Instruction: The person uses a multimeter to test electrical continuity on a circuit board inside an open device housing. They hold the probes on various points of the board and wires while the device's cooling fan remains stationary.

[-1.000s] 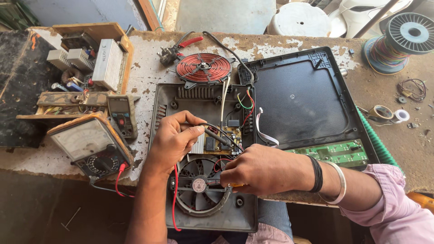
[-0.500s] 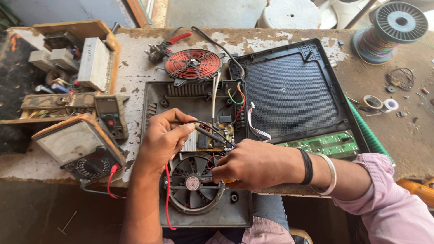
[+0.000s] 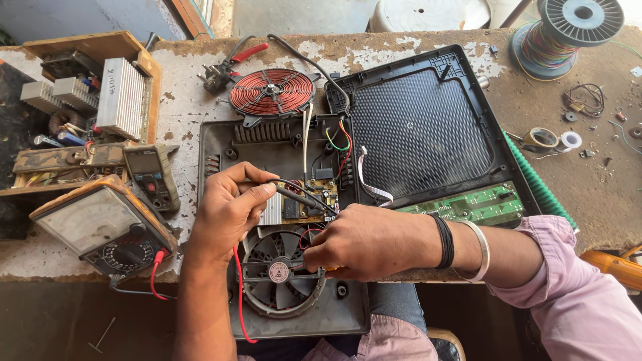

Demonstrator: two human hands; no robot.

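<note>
**Probes on the open cooktop's circuit board**

The small circuit board (image 3: pixel 309 199), tan with dark blocky parts, sits in the middle of the opened grey plastic cooktop base (image 3: pixel 221 144), which lies flat at the front edge of the surface. The left hand (image 3: pixel 224 217) has its fingers closed around a slim black probe (image 3: pixel 301 198) whose tip slants down onto the board; a red lead (image 3: pixel 239 301) hangs from that hand. The right hand (image 3: pixel 361 242) is curled shut just beside the board, above the round black fan (image 3: pixel 277 271) with its curved blades; what it grips is mostly hidden, with only a bit of orange showing under the fingers. Its wrist carries a black band and a metal bangle, and the sleeve is pale pink.

Behind the board lies a flat spiral coil (image 3: pixel 271 91) of copper-red wire, joined to it by white wires. To the right, the glossy black glass top (image 3: pixel 428 130) lies tilted against the base, a green strip board (image 3: pixel 478 204) along its near edge.

The surface (image 3: pixel 568 174) is rough, chipped and stained brown and white. To the left, an analogue meter (image 3: pixel 100 224) in an orange case stands beside a small digital meter (image 3: pixel 150 175), and a ribbed aluminium heat sink (image 3: pixel 124 99) rests in a wooden box. Red-handled pliers (image 3: pixel 231 61) lie near the coil; a wire spool (image 3: pixel 568 30) stands at the far right corner.
</note>
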